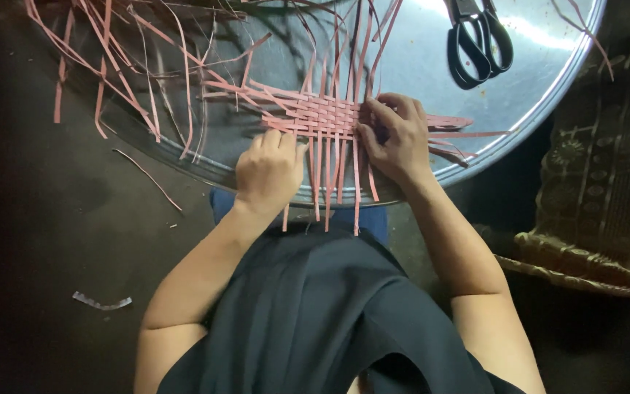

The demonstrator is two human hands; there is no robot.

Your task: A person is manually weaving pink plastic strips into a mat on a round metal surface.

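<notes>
A small woven mat of pink strips (322,117) lies on a big round metal tray (417,66), with loose strip ends sticking out on all sides. My left hand (270,171) rests on the mat's near left edge, fingers curled down on the strips. At the mat's right edge my right hand (395,138) presses and pinches the strips with its fingertips. Both hands touch the weave; the strips under the palms are hidden.
Black-handled scissors (479,40) lie on the tray at the upper right. Several loose pink strips (111,66) spread over the tray's left side and the dark floor. A patterned rug (599,182) lies at the right. A strip scrap (101,301) lies on the floor.
</notes>
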